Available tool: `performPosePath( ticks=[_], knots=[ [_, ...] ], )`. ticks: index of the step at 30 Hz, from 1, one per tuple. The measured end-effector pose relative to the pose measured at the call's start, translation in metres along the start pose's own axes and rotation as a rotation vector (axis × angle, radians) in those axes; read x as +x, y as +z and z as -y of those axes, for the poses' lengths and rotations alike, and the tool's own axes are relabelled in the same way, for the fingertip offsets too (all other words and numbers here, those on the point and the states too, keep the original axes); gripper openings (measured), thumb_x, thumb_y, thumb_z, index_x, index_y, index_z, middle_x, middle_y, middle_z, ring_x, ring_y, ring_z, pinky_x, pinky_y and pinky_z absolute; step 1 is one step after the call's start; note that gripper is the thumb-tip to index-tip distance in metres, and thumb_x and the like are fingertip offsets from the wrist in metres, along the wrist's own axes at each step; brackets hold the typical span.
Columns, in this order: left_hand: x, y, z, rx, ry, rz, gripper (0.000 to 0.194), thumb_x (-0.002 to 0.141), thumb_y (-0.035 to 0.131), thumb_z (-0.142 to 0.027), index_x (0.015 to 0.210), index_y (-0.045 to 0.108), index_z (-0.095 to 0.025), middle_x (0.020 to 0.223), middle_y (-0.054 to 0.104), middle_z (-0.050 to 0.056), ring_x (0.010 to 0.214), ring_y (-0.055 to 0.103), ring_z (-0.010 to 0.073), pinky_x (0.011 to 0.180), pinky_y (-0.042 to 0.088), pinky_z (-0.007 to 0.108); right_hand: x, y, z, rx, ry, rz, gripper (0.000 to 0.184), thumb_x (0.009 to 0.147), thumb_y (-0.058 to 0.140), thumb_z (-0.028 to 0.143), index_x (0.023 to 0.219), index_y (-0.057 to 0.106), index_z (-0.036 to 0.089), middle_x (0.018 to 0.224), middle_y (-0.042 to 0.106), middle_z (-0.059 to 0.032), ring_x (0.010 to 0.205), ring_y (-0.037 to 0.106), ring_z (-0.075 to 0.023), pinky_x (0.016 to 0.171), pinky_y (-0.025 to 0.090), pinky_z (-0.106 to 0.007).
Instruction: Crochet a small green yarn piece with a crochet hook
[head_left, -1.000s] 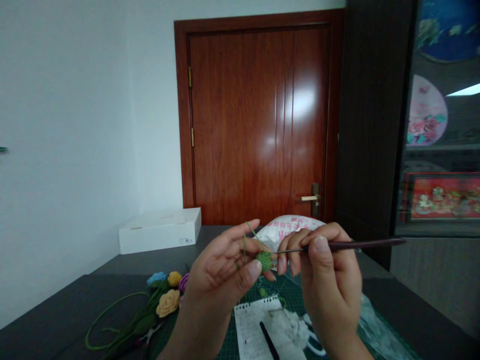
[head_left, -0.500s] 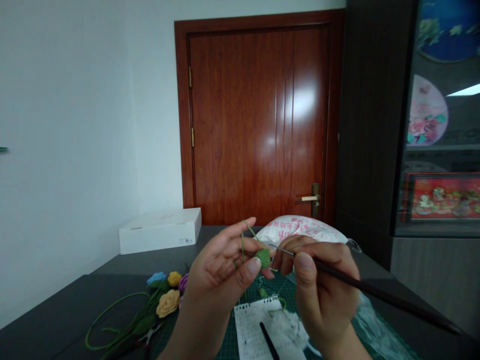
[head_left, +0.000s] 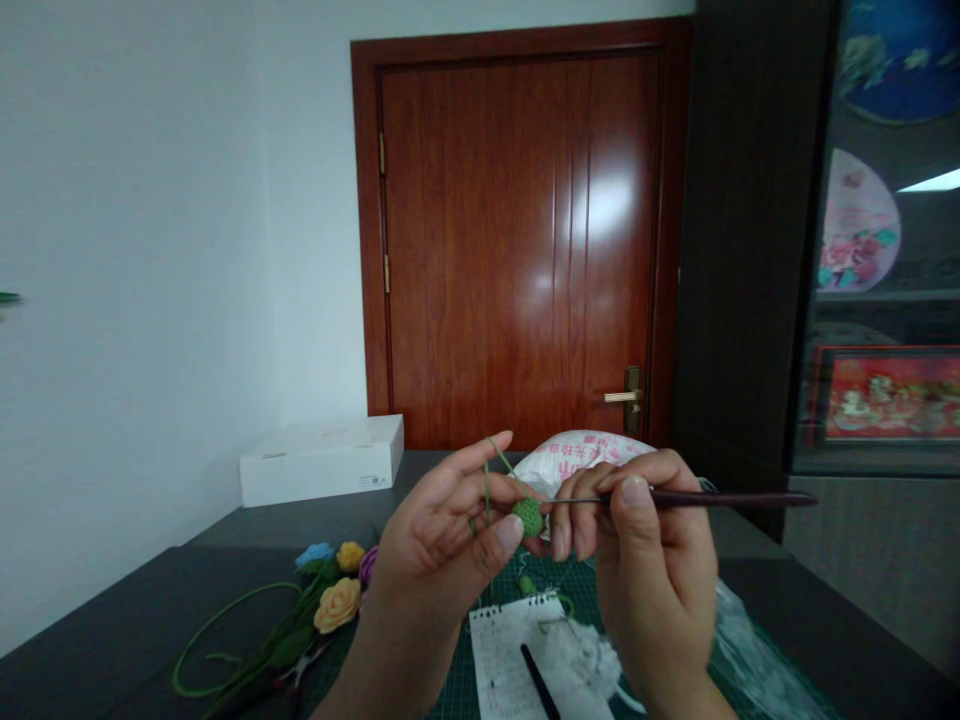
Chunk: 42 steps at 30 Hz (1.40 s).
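1. While the left hand [head_left: 435,540] holds a green crocheted ball [head_left: 528,517] between thumb and fingertips, its other fingers stay spread, with green yarn [head_left: 487,495] running up over the forefinger.
2. Right hand [head_left: 652,540] pinches a dark-handled crochet hook [head_left: 720,498] between thumb and forefinger; the handle points away to the right, level.
3. Hook's thin metal shaft reaches the ball's right side. Whether its tip enters the stitches cannot be told.
4. Ball sits in the air between both hands, above a green cutting mat [head_left: 577,590].
5. White plastic bag [head_left: 585,458] lies behind the hands, printed with pink characters too blurred to read.
6. White cardboard box [head_left: 321,462], lid on, stands on the dark table [head_left: 150,620]; a small label sits at its lower right corner, illegible. Contents hidden.
7. Spiral notepad [head_left: 502,650] on the mat carries handwritten lines, unreadable, with a black pen [head_left: 538,682] lying across it, beside a white fluffy mass [head_left: 589,655].
8. Crocheted flowers [head_left: 337,605] in blue, yellow, peach and purple lie left of the mat, on long green stems.
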<state>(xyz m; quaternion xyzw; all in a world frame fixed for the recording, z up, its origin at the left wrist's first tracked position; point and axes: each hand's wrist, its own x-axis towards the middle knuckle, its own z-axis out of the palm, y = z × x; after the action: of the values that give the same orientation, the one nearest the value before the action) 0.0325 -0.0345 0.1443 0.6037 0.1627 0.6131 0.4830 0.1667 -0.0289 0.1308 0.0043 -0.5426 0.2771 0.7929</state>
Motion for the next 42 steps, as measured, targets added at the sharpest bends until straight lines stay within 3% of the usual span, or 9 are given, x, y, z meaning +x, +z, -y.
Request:
performPosePath(
  ticks=[15,42],
  knots=[
    [-0.0009,-0.0026,0.0013,-0.019,-0.011,0.054,0.065,0.087,0.075,-0.02,0.147,0.051,-0.017,0.093,0.075,0.007,0.078,0.071,0.0198,0.075,0.058,0.034,0.0022,0.0001,0.0018,0.012,0.067,-0.001,0.02,0.107,0.045,0.025,0.088,0.05,0.025,0.06,0.059,0.0059,0.054,0.061,-0.0129,0.055,0.054,-0.028],
    [0.0013,-0.0077,0.0025,-0.042,-0.009,0.106,0.058,0.085,0.076,-0.016,0.14,0.058,-0.016,0.092,0.075,0.007,0.077,0.071,0.0188,0.072,0.06,0.032,0.0081,-0.007,0.0022,0.052,0.232,0.04,0.025,0.105,0.049,0.034,0.082,0.047,0.025,0.054,0.05,0.0085,0.045,0.051,-0.0115,0.048,0.048,-0.024]
  ],
)
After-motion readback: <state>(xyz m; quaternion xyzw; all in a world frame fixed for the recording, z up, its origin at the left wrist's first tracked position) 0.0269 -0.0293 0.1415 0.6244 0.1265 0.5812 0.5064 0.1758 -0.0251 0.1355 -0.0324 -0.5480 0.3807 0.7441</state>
